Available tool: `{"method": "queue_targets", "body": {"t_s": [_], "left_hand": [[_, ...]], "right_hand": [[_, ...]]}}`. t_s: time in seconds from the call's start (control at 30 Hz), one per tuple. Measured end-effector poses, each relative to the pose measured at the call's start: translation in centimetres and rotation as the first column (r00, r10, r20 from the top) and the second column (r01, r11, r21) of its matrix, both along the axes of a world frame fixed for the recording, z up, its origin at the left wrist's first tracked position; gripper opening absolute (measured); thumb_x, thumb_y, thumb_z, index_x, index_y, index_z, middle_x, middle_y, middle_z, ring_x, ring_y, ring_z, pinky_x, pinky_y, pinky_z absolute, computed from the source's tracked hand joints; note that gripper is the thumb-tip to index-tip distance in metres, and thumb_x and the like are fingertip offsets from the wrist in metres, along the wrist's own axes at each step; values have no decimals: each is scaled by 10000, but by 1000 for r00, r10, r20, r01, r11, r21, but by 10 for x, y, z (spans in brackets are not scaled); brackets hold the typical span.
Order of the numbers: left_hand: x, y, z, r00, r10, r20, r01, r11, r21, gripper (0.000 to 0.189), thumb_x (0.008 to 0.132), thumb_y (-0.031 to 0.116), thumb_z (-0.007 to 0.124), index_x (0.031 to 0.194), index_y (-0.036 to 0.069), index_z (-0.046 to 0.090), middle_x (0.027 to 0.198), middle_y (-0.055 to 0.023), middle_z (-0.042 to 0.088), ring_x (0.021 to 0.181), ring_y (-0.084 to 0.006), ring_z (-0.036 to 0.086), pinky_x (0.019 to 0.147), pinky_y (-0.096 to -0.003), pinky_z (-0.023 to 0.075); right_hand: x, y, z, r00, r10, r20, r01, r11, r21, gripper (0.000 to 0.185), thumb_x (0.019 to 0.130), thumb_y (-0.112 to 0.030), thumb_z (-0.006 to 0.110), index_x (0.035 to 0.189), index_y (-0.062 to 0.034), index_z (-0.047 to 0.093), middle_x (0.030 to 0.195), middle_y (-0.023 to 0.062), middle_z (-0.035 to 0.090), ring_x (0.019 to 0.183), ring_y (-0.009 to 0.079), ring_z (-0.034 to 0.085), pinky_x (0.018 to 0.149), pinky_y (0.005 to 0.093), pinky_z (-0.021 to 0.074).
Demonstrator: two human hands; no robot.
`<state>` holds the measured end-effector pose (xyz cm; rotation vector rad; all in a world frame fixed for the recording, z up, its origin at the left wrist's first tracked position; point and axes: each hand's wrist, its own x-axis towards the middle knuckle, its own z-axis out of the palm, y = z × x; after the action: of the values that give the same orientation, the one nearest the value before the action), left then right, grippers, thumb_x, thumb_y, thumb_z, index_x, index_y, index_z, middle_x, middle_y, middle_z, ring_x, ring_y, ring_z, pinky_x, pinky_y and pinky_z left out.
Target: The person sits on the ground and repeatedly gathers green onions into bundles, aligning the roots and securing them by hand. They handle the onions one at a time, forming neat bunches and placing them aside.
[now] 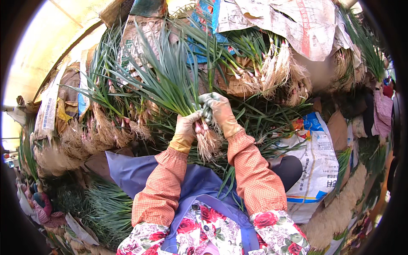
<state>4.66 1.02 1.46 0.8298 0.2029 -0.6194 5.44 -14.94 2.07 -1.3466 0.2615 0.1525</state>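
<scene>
A bunch of green garlic [170, 84] with long green leaves, pinkish bulbs and pale stringy roots is held up in front of my chest. My left hand [185, 128], in a soiled pale glove with a yellow cuff, is closed around the stems just above the bulbs. My right hand [220, 111], gloved and darkly stained at the fingertips, has its fingers curled against the right side of the same stems. Exactly what those fingertips pinch is hidden. The roots [208, 145] hang below both hands, over a blue apron [197, 181].
Ahead lie heaps of green garlic [251, 54], partly covered by printed woven sacks [280, 19]. Loose leaves [264, 118] litter the ground before me. A white printed sack [314, 169] is at my right, cut greens [110, 204] at my left. Other people [382, 110] work at both edges.
</scene>
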Motion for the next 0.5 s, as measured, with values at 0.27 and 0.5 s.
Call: {"method": "queue_targets", "body": {"t_s": [0.27,0.5], "left_hand": [[-21,17,29,994,-106,-39,108,992,60,305,878,157,605,1006,-116,651,733,-161,688,405,-157,545,371,-244,456],[-18,-10,9,967,222,-124,-218,975,38,182,896,123,597,978,-34,644,798,-111,688,590,-161,628,503,-261,509]], "right_hand": [[4,16,-4,959,158,-237,-86,954,289,248,926,-196,655,1085,-8,636,882,-2,668,706,69,612,634,213,503],[-18,33,3,941,-301,-154,336,877,344,191,928,-176,642,1025,-16,681,904,61,708,706,91,619,594,202,491]]}}
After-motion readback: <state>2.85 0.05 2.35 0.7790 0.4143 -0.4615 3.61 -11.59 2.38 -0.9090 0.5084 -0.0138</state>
